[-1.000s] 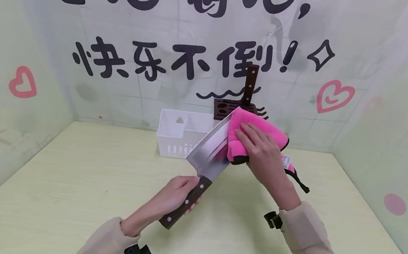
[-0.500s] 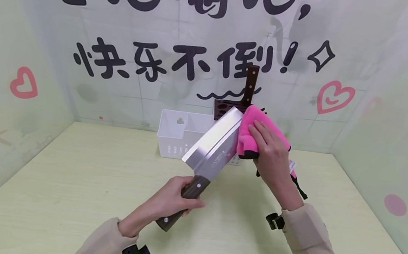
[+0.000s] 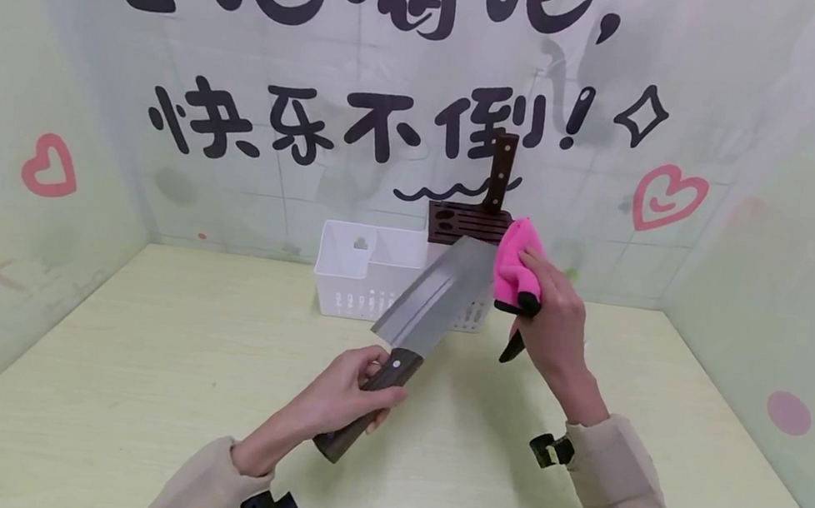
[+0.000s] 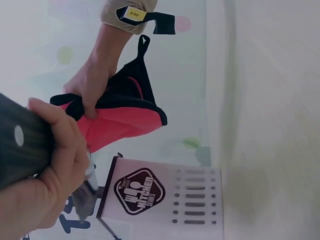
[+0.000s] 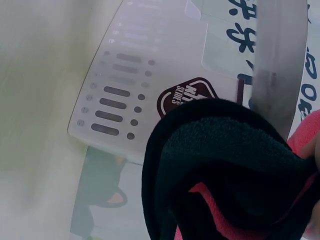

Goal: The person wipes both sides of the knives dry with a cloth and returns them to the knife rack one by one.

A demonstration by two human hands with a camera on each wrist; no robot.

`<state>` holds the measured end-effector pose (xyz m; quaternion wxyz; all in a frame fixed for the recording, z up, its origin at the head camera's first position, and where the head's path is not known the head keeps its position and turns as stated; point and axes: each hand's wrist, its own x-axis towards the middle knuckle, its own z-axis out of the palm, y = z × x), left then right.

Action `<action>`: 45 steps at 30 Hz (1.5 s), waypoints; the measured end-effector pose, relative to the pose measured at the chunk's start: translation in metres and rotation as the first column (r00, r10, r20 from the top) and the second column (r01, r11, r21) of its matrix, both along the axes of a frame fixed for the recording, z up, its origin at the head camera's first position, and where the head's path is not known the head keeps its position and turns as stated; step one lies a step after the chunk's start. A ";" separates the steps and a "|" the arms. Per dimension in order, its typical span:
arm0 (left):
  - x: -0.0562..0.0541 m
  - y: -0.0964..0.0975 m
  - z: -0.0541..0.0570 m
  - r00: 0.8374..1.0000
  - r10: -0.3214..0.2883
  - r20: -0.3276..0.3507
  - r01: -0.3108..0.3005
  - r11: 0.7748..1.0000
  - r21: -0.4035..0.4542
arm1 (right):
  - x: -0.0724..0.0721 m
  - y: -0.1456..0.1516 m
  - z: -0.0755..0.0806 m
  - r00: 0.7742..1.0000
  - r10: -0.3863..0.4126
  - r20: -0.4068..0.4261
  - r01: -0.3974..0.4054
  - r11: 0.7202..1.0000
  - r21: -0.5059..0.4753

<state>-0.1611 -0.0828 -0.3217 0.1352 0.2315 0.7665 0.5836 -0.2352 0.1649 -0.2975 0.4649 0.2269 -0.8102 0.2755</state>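
My left hand (image 3: pixel 342 393) grips the dark wooden handle of a cleaver (image 3: pixel 435 295), whose broad steel blade slants up and to the right above the table. In my right hand (image 3: pixel 557 317) is a bunched pink cloth (image 3: pixel 518 262) with black edging, pinched between thumb and fingers at the blade's far right end. The left wrist view shows the cloth (image 4: pixel 122 122) hanging below the right hand, with its black loop sticking up. Seen from the right wrist, the cloth's dark side (image 5: pixel 225 155) covers part of the blade (image 5: pixel 280 60); whether they touch I cannot tell.
Behind the blade stands a white slotted holder (image 3: pixel 340 280) against the back wall. Its brown slotted top (image 3: pixel 449 221) holds another knife, with the brown handle (image 3: pixel 501 172) upright. Printed walls enclose the pale wooden table (image 3: pixel 157 393) at the back and sides.
The cloth has slid right, off the blade's face to its far end, and is now bunched smaller. The left thumb has shifted across the handle, and the blade has turned to show more of its face.
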 end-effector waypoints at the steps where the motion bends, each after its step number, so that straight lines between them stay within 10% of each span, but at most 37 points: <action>1: 0.000 -0.001 -0.001 1.000 -0.008 0.010 0.008 1.000 0.017 | 0.000 0.000 0.000 1.000 0.005 0.005 -0.005 1.000 -0.017; 7: -0.001 -0.004 0.000 0.995 -0.091 0.039 0.082 0.978 0.191 | 0.001 -0.001 0.000 0.999 0.011 -0.031 -0.014 0.996 -0.086; 13: -0.001 -0.008 0.007 0.963 -0.247 0.104 0.193 0.908 0.372 | 0.004 -0.003 0.004 0.998 0.014 -0.063 -0.020 0.996 -0.092; 21: -0.005 -0.010 0.006 0.862 -0.485 0.148 0.326 0.755 0.569 | 0.007 -0.008 0.009 0.988 0.032 -0.148 -0.052 0.989 -0.136; 30: -0.010 -0.008 0.004 0.705 -0.696 0.135 0.413 0.558 0.720 | 0.010 -0.015 0.012 0.976 -0.011 -0.219 -0.011 0.995 -0.100; 45: -0.018 -0.002 0.001 0.656 -0.741 0.143 0.406 0.506 0.761 | 0.012 -0.025 0.002 0.972 0.022 -0.234 -0.019 1.000 0.017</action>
